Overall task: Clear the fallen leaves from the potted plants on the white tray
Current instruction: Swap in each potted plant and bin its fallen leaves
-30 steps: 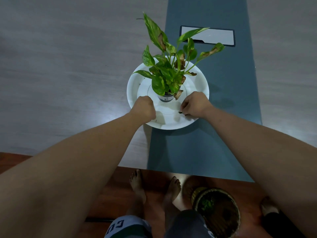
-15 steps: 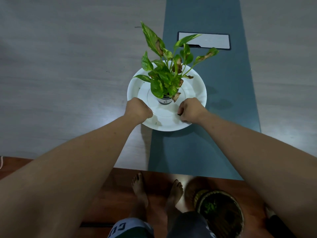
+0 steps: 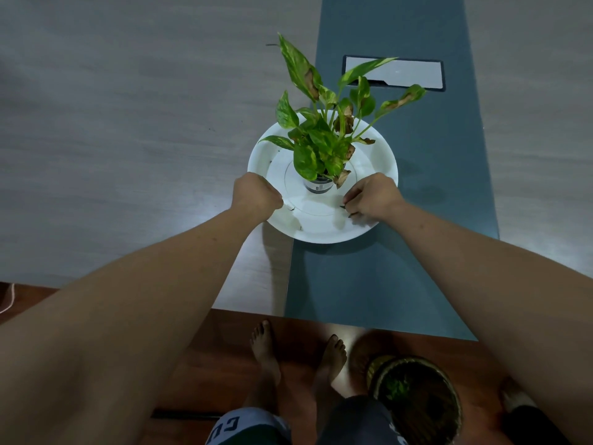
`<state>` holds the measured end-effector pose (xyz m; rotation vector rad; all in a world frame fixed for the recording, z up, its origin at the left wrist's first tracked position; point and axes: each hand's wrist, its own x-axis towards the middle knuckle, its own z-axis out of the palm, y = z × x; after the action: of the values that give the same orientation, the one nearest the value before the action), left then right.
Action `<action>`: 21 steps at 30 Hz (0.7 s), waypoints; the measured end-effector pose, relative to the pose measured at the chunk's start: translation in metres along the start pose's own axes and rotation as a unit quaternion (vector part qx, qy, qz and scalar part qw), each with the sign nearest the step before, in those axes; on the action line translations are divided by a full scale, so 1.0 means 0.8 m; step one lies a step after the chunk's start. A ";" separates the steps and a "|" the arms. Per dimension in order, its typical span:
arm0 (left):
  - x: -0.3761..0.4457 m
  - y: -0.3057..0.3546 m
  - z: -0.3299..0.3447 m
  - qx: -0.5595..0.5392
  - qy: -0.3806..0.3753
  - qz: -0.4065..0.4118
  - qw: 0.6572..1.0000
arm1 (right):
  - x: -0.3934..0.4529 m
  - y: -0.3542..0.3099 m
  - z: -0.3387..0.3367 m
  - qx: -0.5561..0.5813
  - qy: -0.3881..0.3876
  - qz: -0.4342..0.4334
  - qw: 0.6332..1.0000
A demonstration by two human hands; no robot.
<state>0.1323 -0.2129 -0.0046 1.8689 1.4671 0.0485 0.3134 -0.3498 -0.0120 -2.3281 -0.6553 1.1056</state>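
Observation:
A round white tray (image 3: 321,236) lies on the table, half on the dark green strip. In its middle a small pot (image 3: 318,185) holds a plant (image 3: 316,146) whose green leaves have brown, dried patches. My left hand (image 3: 256,195) is a closed fist at the tray's near-left rim, and what is inside it is hidden. My right hand (image 3: 372,197) rests on the tray's near-right side, its fingers pinched on a dark leaf scrap (image 3: 342,207). Small dark scraps (image 3: 291,208) lie on the tray beside my left hand.
A woven basket (image 3: 417,396) with green bits inside stands on the wooden floor by my bare feet (image 3: 266,358), below the table's front edge. A grey hatch (image 3: 394,73) is set into the green strip behind the plant.
My left fist has slid slightly left onto the tray's rim, uncovering small scraps beside it. My right hand has stayed at the near-right side, fingers working at dark scraps.

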 end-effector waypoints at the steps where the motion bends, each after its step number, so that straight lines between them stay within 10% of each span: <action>1: 0.000 0.000 0.001 -0.001 -0.002 0.000 1.000 | -0.001 0.001 -0.001 0.017 -0.002 0.007 1.000; 21: -0.112 0.106 0.080 -0.083 -0.216 0.080 0.970 | -0.167 0.100 -0.053 0.459 0.179 0.071 0.868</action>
<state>0.2007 -0.3285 0.0333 1.7237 0.9838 -0.1473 0.2896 -0.5003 0.0401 -1.6550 0.1857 0.7489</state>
